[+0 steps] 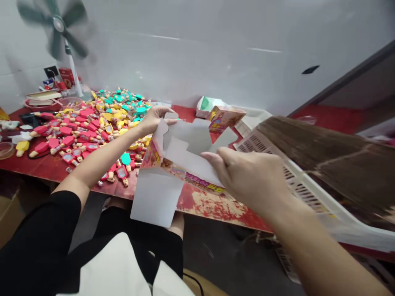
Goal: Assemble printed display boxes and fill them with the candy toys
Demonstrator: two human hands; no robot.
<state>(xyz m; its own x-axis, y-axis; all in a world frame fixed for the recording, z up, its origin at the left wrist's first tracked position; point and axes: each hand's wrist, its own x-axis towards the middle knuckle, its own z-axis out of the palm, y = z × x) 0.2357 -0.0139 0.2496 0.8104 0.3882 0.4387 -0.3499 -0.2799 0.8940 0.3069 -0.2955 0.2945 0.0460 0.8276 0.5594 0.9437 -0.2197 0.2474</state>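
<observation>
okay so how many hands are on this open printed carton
2: the left hand at the far left side of the carton, the right hand at its right end.

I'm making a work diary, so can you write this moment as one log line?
left hand: holding open carton | right hand: holding same carton | carton inside: white | nearby: heap of colourful pieces on red table

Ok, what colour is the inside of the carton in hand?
White, greyish in places; the carton shows its inside best in the head view.
</observation>
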